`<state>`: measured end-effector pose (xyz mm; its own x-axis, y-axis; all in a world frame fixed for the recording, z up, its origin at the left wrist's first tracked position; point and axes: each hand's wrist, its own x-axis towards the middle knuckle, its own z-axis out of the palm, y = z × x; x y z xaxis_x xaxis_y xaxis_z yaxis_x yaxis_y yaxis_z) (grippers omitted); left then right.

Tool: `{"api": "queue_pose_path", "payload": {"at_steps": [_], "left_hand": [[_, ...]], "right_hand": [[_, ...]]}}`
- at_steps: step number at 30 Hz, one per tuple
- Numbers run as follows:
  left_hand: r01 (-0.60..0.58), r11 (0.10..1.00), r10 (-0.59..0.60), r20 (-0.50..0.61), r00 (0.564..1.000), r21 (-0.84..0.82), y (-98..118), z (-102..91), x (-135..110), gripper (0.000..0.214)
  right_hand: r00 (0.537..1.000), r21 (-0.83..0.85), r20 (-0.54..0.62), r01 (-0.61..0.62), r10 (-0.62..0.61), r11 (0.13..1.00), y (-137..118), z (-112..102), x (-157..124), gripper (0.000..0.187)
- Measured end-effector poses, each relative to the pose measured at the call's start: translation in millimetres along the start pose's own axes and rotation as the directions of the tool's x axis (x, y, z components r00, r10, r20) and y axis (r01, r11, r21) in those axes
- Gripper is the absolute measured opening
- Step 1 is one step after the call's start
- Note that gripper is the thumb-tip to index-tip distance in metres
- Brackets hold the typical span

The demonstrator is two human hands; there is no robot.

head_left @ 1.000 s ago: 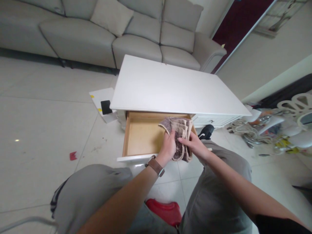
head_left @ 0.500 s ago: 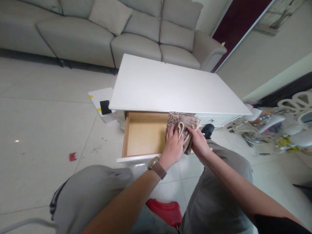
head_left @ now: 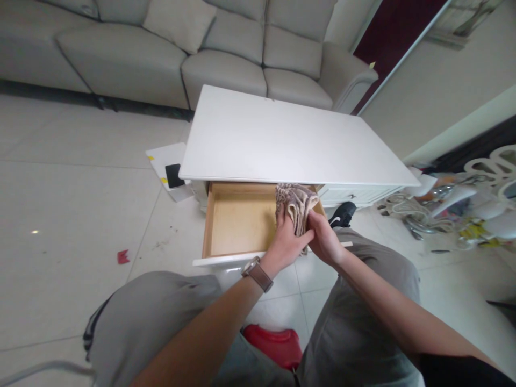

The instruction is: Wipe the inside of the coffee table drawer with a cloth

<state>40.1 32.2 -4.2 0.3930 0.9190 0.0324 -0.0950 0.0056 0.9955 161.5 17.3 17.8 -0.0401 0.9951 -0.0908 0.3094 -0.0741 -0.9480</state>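
A patterned brown and beige cloth [head_left: 296, 200], bunched in folds, is between my two hands over the right part of a pulled-out drawer [head_left: 237, 220]. My left hand [head_left: 288, 239], with a watch [head_left: 258, 274] on its wrist, grips the cloth from the left and below. On the other side, my right hand [head_left: 324, 236] has its fingers closed around the cloth's right edge. The two hands nearly meet at the thumbs. Bare pale wood shows in the drawer's left part; the cloth and hands cover the rest.
The drawer belongs to a white coffee table [head_left: 298, 140]. Behind it stands a grey sofa [head_left: 121, 54] with a cushion [head_left: 181, 21]. A dark phone-like slab [head_left: 174, 176] lies on a white box at left. Clutter [head_left: 451, 209] covers the right floor; a red stool [head_left: 274, 344] is beneath me.
The cloth's right side has been drawn inward, so it is narrower and more folded. My right hand has moved left, closer to my left hand.
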Motion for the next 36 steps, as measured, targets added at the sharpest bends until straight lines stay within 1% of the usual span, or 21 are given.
{"api": "queue_pose_path", "payload": {"at_steps": [3,5,6,7,9,11,12,13,14,15,16,17,18,19,22,24,26,28,30,33,36], "left_hand": [[0.036,0.976,-0.063,-0.123,0.990,-0.214,3.8,-0.2,5.0,0.064],[0.030,0.938,-0.106,-0.202,0.974,-0.346,3.5,-1.2,10.0,0.054],[0.015,0.922,-0.112,-0.229,0.967,-0.388,2.6,-2.0,12.5,0.048],[0.007,0.910,-0.119,-0.246,0.962,-0.414,1.6,-3.1,14.9,0.043],[0.039,0.892,-0.169,-0.252,0.953,-0.451,-0.5,-5.6,18.5,0.037],[0.118,0.852,-0.254,-0.205,0.945,-0.511,-1.3,-8.4,20.0,0.037],[0.168,0.818,-0.296,-0.152,0.943,-0.551,-0.9,-9.8,20.0,0.037],[0.225,0.777,-0.331,-0.077,0.941,-0.588,0.0,-11.2,19.5,0.037],[0.285,0.735,-0.356,0.008,0.935,-0.616,1.5,-12.4,18.6,0.037],[0.342,0.696,-0.375,0.087,0.923,-0.631,3.3,-13.4,17.5,0.036],[0.390,0.667,-0.395,0.142,0.908,-0.634,5.4,-14.2,16.4,0.033],[0.419,0.655,-0.410,0.170,0.896,-0.629,7.6,-14.9,15.4,0.032],[0.426,0.658,-0.413,0.175,0.894,-0.621,9.8,-15.2,14.5,0.031],[0.417,0.672,-0.403,0.170,0.899,-0.612,11.9,-15.3,13.9,0.031],[0.367,0.740,-0.340,0.157,0.927,-0.564,16.2,-14.2,12.9,0.037],[0.336,0.797,-0.322,0.118,0.939,-0.501,17.3,-13.2,12.9,0.039],[0.323,0.827,-0.331,0.066,0.941,-0.459,18.0,-13.1,13.2,0.040],[0.333,0.809,-0.350,0.058,0.935,-0.484,19.9,-14.6,13.6,0.040],[0.345,0.766,-0.356,0.089,0.930,-0.542,23.1,-17.4,13.9,0.039],[0.345,0.719,-0.336,0.132,0.932,-0.603,27.8,-21.7,13.9,0.037],[0.377,0.733,-0.345,0.168,0.923,-0.566,27.9,-23.9,14.7,0.035]], "right_hand": [[0.997,0.126,0.053,-0.057,0.051,0.990,-10.0,-1.0,-5.8,0.069],[0.997,0.166,0.066,-0.053,0.042,0.985,-5.8,-7.5,-7.0,0.063],[0.999,0.183,0.045,-0.039,0.031,0.982,-1.8,-12.1,-6.1,0.057],[1.000,0.187,0.003,-0.019,0.019,0.982,2.6,-17.3,-4.2,0.049],[0.988,0.149,-0.155,0.036,-0.012,0.988,9.8,-29.2,2.3,0.035],[0.945,0.113,-0.326,0.058,-0.018,0.992,12.8,-41.8,9.3,0.038],[0.932,0.134,-0.363,0.039,0.012,0.990,12.8,-47.8,11.7,0.041],[0.935,0.189,-0.346,-0.010,0.076,0.982,12.2,-53.4,12.7,0.043],[0.948,0.263,-0.274,-0.088,0.162,0.961,11.1,-58.0,12.1,0.044],[0.955,0.330,-0.169,-0.180,0.245,0.927,9.9,-61.7,10.3,0.046],[0.949,0.381,-0.068,-0.260,0.307,0.887,8.6,-64.0,7.4,0.047],[0.939,0.414,-0.005,-0.310,0.343,0.855,7.5,-65.2,4.2,0.048],[0.934,0.437,0.010,-0.326,0.358,0.838,6.3,-65.2,1.2,0.048],[0.934,0.453,-0.015,-0.311,0.356,0.835,5.2,-64.3,-1.1,0.047],[0.928,0.466,-0.156,-0.233,0.338,0.854,1.9,-59.7,-2.0,0.045],[0.916,0.443,-0.228,-0.204,0.330,0.873,0.3,-58.5,0.7,0.047],[0.913,0.412,-0.247,-0.204,0.324,0.888,0.4,-60.8,2.5,0.047],[0.925,0.405,-0.188,-0.234,0.331,0.884,3.2,-65.8,0.9,0.049],[0.934,0.403,-0.066,-0.296,0.350,0.866,8.9,-71.4,-4.9,0.053],[0.922,0.361,0.084,-0.382,0.379,0.851,20.6,-75.1,-17.7,0.056],[0.905,0.351,0.166,-0.426,0.392,0.834,28.2,-72.1,-25.5,0.056]]}}
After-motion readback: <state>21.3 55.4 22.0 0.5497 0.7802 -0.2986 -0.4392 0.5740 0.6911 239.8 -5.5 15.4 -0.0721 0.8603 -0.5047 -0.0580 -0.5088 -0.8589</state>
